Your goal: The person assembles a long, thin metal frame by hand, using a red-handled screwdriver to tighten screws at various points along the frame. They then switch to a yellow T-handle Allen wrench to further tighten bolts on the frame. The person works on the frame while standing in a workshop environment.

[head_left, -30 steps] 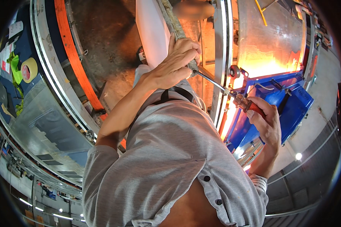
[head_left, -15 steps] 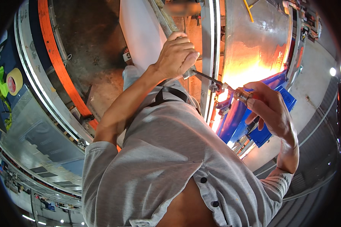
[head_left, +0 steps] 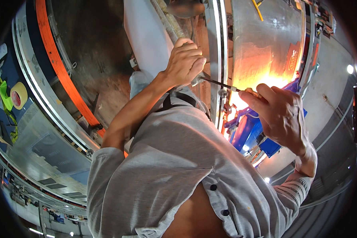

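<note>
My left hand (head_left: 185, 63) is closed around the near end of a long, worn metal bar (head_left: 167, 20) that runs away toward the top of the view. In my right hand (head_left: 281, 117) is a screwdriver (head_left: 221, 83), its amber handle mostly covered by my fingers. Its dark shaft points left, and the tip meets the bar's end just below my left hand. Exactly what the tip touches there is too small to make out.
A bright metal rail (head_left: 215, 51) runs lengthwise beneath the screwdriver shaft. Right of it lies a metal sheet (head_left: 252, 47) with strong glare, and blue plastic parts (head_left: 246, 133). An orange beam (head_left: 61, 69) and a tape roll (head_left: 18, 95) are at left.
My right hand has rolled over the screwdriver handle, from a fingertip hold with the fingers apart to a fuller wrap with its back showing. My left hand keeps its grip on the bar.
</note>
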### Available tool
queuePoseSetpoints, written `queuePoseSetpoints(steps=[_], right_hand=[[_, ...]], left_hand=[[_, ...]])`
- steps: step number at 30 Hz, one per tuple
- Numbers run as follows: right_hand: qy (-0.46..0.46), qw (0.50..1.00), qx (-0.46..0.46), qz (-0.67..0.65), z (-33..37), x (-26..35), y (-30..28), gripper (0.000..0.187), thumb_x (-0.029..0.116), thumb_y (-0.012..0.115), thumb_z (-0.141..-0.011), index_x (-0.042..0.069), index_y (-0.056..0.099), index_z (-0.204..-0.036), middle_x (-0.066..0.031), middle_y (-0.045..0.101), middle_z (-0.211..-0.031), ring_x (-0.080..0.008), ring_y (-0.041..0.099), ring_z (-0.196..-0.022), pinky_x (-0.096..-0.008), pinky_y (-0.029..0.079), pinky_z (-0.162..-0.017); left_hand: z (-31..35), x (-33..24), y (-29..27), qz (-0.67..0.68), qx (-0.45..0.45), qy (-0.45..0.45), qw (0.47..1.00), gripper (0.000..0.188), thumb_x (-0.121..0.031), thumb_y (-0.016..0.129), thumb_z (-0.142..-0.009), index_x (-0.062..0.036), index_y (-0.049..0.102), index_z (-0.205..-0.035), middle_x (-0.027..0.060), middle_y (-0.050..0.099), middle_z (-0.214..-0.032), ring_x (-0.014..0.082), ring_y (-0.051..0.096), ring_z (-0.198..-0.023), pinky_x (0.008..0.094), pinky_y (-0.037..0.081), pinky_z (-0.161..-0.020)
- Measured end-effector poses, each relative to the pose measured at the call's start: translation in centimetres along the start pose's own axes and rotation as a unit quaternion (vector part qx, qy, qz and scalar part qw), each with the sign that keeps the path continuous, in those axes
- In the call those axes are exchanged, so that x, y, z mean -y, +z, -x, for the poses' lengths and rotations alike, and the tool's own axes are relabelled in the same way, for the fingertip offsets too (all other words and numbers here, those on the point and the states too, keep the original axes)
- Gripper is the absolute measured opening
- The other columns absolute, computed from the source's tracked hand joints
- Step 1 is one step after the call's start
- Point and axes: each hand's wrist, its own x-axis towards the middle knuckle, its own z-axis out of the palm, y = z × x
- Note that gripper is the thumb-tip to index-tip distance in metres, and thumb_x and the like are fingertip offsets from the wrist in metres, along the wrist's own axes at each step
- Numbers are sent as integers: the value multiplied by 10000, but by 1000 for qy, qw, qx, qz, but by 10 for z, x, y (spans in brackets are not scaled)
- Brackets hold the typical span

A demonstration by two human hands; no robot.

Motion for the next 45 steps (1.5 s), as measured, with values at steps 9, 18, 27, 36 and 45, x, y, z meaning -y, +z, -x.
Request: queuePoseSetpoints(steps=[9, 18, 27, 36, 45], right_hand=[[103, 940, -180, -273, 11, -37, 38, 424, -11, 758, -717, 21, 664, -1130, -160, 707, -1049, -329, 706, -929, -374, 559, -827], [186, 567, -388, -702, 21, -33, 104, 376, 327, 614, -967, -1, 638, -1150, -48, 642, -836, -102, 524, -628, -239, 380, -547], [62, 196, -201, -958, -46, 58, 262, 290, 115, 648, -823, 72, 522, -1080, -154, 648, -1013, -310, 652, -919, -448, 540, -859], [99, 459, -249, -847, -97, 24, 310, 169, 81, 678, -939, 76, 580, -1076, -67, 652, -996, -138, 615, -842, -302, 533, -738], [35, 370, -336, -865, -191, -74, 228, 339, -1, 599, -920, 54, 499, -1239, -66, 615, -1001, -156, 593, -934, -306, 481, -835]], left_hand=[[-27, 10, -43, 0, -27, -4, 1000, 286, -113, 442, -882, -33, 535, -623, 86, 554, -642, 262, 537, -697, 459, 403, -938], [-93, 50, -116, 32, -119, 16, 992, 312, -147, 493, -873, -14, 542, -594, 112, 560, -643, 263, 532, -654, 363, 403, -798], [-157, 120, -211, 190, -145, -113, 964, 493, -208, 421, -1008, 13, 571, -593, 130, 576, -602, 199, 537, -599, 340, 412, -631], [-96, 70, -185, 117, -118, 68, 984, 429, -248, 507, -936, 0, 551, -589, 117, 565, -611, 245, 546, -638, 407, 407, -710], [-142, 105, -256, 117, -138, 63, 982, 380, -219, 412, -912, 4, 527, -627, 135, 523, -602, 225, 485, -642, 428, 387, -783]])
